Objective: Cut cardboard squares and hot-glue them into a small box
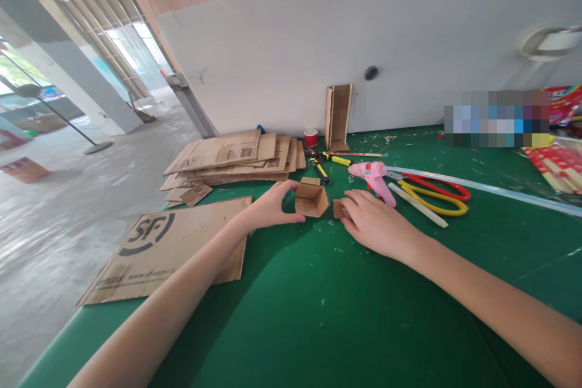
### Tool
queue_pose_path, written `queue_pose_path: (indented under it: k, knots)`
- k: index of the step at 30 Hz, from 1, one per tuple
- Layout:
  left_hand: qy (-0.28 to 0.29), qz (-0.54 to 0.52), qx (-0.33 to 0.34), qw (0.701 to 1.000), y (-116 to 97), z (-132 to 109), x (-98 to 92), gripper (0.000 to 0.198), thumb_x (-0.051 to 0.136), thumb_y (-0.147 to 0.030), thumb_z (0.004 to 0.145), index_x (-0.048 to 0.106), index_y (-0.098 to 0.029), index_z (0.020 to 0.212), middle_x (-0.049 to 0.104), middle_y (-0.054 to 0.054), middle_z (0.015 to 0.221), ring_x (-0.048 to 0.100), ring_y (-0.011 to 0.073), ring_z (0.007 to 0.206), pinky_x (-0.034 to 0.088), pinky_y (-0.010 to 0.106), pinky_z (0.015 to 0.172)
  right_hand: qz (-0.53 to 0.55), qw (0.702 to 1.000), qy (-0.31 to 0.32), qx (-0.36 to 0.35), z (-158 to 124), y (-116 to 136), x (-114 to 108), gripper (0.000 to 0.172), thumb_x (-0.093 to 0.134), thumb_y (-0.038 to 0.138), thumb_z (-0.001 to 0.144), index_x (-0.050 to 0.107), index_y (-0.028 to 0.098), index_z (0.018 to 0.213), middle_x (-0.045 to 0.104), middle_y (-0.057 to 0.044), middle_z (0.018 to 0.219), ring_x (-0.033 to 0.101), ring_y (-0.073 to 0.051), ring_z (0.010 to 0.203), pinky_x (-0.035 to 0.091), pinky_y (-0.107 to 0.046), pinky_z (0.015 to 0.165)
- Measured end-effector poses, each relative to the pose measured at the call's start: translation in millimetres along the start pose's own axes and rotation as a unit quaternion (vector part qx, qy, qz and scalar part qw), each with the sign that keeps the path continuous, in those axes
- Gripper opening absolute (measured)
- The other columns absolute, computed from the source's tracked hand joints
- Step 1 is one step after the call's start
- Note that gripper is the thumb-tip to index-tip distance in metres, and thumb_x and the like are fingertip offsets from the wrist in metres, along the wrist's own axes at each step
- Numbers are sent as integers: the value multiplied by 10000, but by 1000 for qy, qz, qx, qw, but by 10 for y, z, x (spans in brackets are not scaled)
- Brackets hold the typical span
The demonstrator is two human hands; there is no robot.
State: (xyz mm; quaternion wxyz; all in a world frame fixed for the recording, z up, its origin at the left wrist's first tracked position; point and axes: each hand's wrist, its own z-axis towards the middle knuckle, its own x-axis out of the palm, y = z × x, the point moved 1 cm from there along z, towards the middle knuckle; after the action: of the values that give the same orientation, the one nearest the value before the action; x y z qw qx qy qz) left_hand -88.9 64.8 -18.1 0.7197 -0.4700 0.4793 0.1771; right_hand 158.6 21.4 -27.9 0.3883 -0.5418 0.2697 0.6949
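left grip point(271, 206) around small box point(311, 201) edge; gap; right grip point(373, 222) on cardboard piece point(339, 209)

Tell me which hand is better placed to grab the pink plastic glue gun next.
Probably the right hand: it is close beside the pink plastic glue gun, though touching a small brown cardboard piece. The left hand is farther away, at the small, open brown cardboard box.
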Motion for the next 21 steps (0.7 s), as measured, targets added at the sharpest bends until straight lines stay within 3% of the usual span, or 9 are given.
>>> queue_pose_path:
  k: [5,10,14,21]
  knots:
    - [14,26,20,999,-40,-1,9,782,702,-548,659,416,-204,1300,423,134,1363,342,337,1301,320,502,1072,-2,999,44,22,10,1,-137,146,525,247,881,612,131,898,668,-109,877,631,-265,862,501,-379,699]
    - [34,45,27,998,-18,7,22,813,687,-552,675,381,-166,1322,389,165,1381,302,341,1320,293,510,1087,29,995,-51,80,34,7,-325,232,500,321,904,602,145,1015,680,-120,984,635,-282,912,507,-383,668]
    - [12,49,51,997,-74,13,52,710,679,-478,712,394,-169,1284,438,155,1321,356,324,1270,329,492,1056,139,981,-123,55,66,47,-321,256,535,354,893,575,168,1065,663,-101,1075,615,-250,989,513,-385,784]
    - [-14,40,80,996,-298,1,78,589,684,-420,716,435,-180,1193,505,123,1217,453,300,1151,398,460,971,216,966,-133,41,88,79,-228,276,554,336,886,541,197,1124,633,-79,1162,586,-238,1071,514,-395,854]
